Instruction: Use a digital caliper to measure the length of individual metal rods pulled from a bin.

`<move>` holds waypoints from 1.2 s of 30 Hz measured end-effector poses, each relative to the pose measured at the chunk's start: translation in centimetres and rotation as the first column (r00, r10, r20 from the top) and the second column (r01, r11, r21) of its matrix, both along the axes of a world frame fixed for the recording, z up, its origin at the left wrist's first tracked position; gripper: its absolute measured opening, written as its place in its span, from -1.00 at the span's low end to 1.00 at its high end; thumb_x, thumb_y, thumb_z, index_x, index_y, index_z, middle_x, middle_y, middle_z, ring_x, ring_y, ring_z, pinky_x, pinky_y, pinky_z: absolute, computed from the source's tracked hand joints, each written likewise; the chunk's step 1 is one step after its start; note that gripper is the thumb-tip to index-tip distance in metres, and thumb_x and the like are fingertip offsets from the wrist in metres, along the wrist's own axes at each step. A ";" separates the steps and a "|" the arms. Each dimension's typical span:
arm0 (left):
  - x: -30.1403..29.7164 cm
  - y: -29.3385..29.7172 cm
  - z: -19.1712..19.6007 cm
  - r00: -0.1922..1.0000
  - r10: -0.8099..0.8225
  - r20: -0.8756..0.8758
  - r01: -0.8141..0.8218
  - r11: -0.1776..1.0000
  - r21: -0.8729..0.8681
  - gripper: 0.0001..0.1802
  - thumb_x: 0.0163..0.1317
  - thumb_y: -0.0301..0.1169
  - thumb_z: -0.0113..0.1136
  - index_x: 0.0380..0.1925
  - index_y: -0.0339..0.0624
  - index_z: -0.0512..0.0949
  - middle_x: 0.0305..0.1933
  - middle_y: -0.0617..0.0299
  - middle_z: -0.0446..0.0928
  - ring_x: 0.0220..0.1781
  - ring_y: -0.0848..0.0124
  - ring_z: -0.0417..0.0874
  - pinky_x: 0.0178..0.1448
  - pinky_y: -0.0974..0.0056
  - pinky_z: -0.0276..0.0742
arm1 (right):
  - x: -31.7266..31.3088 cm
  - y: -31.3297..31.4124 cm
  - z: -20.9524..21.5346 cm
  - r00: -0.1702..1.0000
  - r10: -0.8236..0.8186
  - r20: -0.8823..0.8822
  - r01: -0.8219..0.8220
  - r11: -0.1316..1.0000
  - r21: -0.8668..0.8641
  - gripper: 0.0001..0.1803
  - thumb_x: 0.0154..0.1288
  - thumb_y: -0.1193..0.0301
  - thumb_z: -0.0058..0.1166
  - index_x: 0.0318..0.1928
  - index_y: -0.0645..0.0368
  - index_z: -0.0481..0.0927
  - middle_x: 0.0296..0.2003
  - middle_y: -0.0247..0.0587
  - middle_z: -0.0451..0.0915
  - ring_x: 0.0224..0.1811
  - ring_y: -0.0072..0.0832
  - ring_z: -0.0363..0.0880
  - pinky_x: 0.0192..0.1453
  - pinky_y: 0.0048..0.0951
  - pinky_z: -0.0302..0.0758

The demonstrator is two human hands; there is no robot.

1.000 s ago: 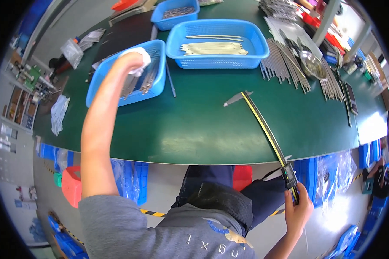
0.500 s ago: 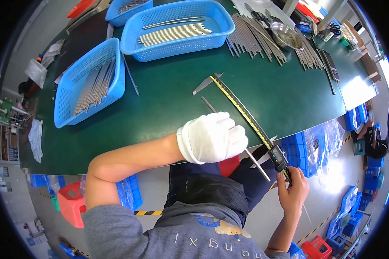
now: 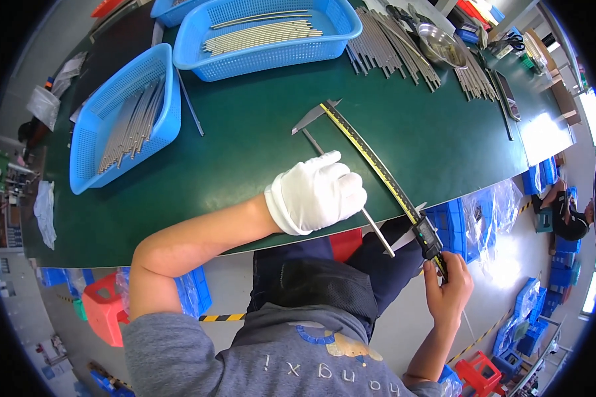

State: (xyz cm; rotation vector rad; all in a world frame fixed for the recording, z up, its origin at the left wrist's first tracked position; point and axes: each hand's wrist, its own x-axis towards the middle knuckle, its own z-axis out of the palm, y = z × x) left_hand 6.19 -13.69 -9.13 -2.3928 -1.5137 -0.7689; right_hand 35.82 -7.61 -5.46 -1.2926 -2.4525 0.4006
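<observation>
My left hand [image 3: 318,193], in a white glove, grips a thin metal rod [image 3: 377,231] that runs from the fixed jaw [image 3: 309,119] of a long caliper out past the table's front edge. The caliper's yellow-scaled beam [image 3: 371,161] lies diagonally across the green table [image 3: 245,142]. My bare right hand [image 3: 447,286] holds the caliper's sliding head with its black readout [image 3: 428,235], off the table edge above my lap. The rod lies alongside the beam, between the two jaws.
Two blue mesh baskets hold metal rods: one at the left [image 3: 127,122], one at the back [image 3: 268,34]. Several loose rods [image 3: 391,49] and a metal bowl [image 3: 442,45] lie at the back right. Blue crates and a red stool [image 3: 104,309] stand on the floor. Another person [image 3: 569,215] is at the far right.
My left hand came from the left basket to the caliper with a rod and now holds it along the beam. My right hand stays on the sliding head.
</observation>
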 end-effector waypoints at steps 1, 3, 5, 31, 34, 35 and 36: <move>0.0 0.0 0.0 1.000 -0.001 0.004 0.001 1.000 -0.001 -0.82 -0.11 -0.37 0.20 -0.42 -0.04 0.52 -0.39 0.28 0.46 -0.31 0.34 0.57 0.06 0.15 0.56 | 0.0 -0.1 0.0 1.000 -0.001 0.004 0.001 1.000 -0.001 -0.73 0.08 0.32 0.25 -0.30 0.23 0.52 -0.51 -0.16 0.48 -0.56 -0.26 0.51 -0.49 -0.36 0.36; 0.0 -0.1 0.1 1.000 0.007 0.003 -0.007 1.000 -0.011 -0.82 -0.11 -0.38 0.20 -0.42 -0.06 0.53 -0.39 0.26 0.47 -0.31 0.32 0.58 0.05 0.12 0.56 | 0.1 -0.1 0.1 1.000 0.003 0.006 -0.003 1.000 0.012 -0.73 0.07 0.33 0.26 -0.31 0.23 0.52 -0.50 -0.16 0.49 -0.56 -0.26 0.51 -0.50 -0.36 0.36; 0.0 -0.2 0.1 1.000 0.006 -0.004 -0.006 1.000 0.001 -0.82 -0.11 -0.38 0.20 -0.42 -0.06 0.53 -0.39 0.25 0.47 -0.31 0.31 0.59 0.04 0.11 0.57 | 0.1 -0.3 0.1 1.000 0.000 0.009 0.000 1.000 0.007 -0.73 0.07 0.33 0.26 -0.31 0.23 0.52 -0.50 -0.15 0.49 -0.57 -0.26 0.50 -0.50 -0.36 0.36; -0.8 0.0 1.7 0.999 0.031 0.032 -0.029 0.997 -0.068 -0.82 -0.12 -0.51 0.22 -0.41 -0.14 0.57 -0.38 0.22 0.49 -0.32 0.22 0.60 -0.08 0.14 0.63 | 0.0 -1.0 -0.3 1.000 0.018 0.018 -0.019 0.997 0.073 -0.72 0.04 0.31 0.29 -0.27 0.15 0.54 -0.56 -0.30 0.47 -0.66 -0.40 0.48 -0.59 -0.41 0.36; -0.8 0.1 1.8 0.999 0.029 0.016 -0.028 0.998 -0.058 -0.79 -0.13 -0.53 0.21 -0.39 -0.14 0.58 -0.36 0.20 0.51 -0.30 0.20 0.61 -0.08 0.12 0.63 | -0.1 -0.9 0.1 1.000 0.024 -0.008 -0.024 0.999 0.039 -0.72 0.05 0.30 0.28 -0.26 0.14 0.54 -0.56 -0.30 0.47 -0.65 -0.39 0.48 -0.59 -0.40 0.35; -0.8 0.1 1.8 1.000 0.023 0.016 -0.022 0.998 -0.059 -0.79 -0.13 -0.53 0.21 -0.39 -0.14 0.58 -0.36 0.20 0.51 -0.30 0.20 0.61 -0.08 0.12 0.63 | -0.1 -0.9 0.1 0.999 0.036 -0.018 -0.036 0.999 0.025 -0.72 0.06 0.32 0.27 -0.25 0.14 0.54 -0.55 -0.30 0.47 -0.64 -0.38 0.48 -0.58 -0.40 0.35; -0.9 0.0 1.9 1.000 0.025 0.018 -0.024 0.997 -0.068 -0.78 -0.14 -0.54 0.21 -0.39 -0.15 0.58 -0.36 0.20 0.51 -0.30 0.19 0.61 -0.08 0.11 0.63 | -0.1 -0.8 0.2 0.998 0.051 -0.029 -0.050 0.999 0.012 -0.73 0.06 0.33 0.25 -0.24 0.14 0.54 -0.54 -0.30 0.47 -0.63 -0.38 0.49 -0.58 -0.39 0.35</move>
